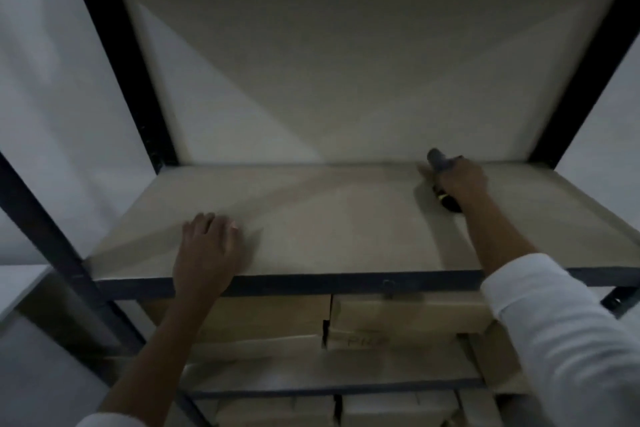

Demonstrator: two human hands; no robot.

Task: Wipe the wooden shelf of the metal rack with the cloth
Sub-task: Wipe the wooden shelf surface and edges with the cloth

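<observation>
Dim light falls on the wooden shelf (pixel 346 218) of the metal rack (pixel 152 135), where the right hand (pixel 462 180), closed around a grey cloth (pixel 438 159), presses near the rear edge, while the left hand (pixel 207 250) lies flat, fingers spread, by the front rail above stacked cardboard boxes (pixel 398 319).

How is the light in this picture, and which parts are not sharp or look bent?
Head view: dim overall, with fan-shaped bands of light and shadow across the pale wooden shelf; the right hand and the dark cloth it grips near the back edge are smeared by motion; the left hand lies flat and somewhat clearer; the black metal rack posts splay outward from wide-angle distortion.
</observation>
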